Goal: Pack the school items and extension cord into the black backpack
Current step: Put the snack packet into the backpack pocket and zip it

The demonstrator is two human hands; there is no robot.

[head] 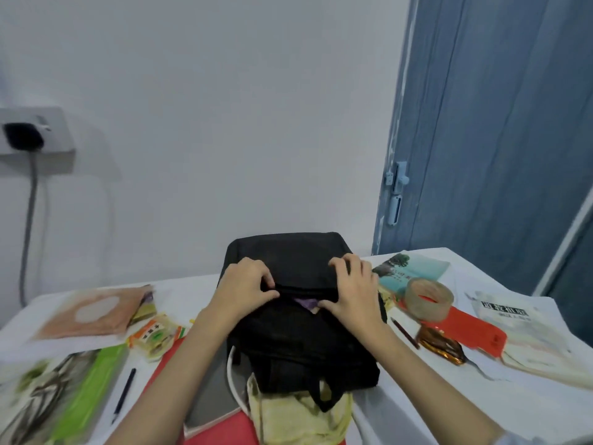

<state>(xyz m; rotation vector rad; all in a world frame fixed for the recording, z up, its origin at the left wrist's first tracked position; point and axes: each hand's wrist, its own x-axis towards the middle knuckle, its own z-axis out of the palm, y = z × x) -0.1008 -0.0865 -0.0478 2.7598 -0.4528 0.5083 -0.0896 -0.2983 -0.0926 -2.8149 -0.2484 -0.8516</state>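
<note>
The black backpack (298,342) lies in the middle of the white table. Its top opening shows a narrow gap with something purple (306,303) inside. My left hand (245,284) pinches the upper edge of that opening at its left end. My right hand (349,289) grips the opening's right side, fingers curled over the top flap and thumb below the gap. A white cord (231,377) curves out from under the bag's near left side. Books lie on both sides: a pink one (93,313) left, a teal one (407,268) right. A dark pen (124,395) lies near left.
A tape roll (428,298), a red card (471,332) and a shiny wrapper (441,345) sit right of the bag, by a pencil (406,334). A snack packet (157,335) and a green-edged book (67,396) lie left. A yellow cloth (288,415) lies near. A wall socket (32,133) is far left, a blue door (491,139) right.
</note>
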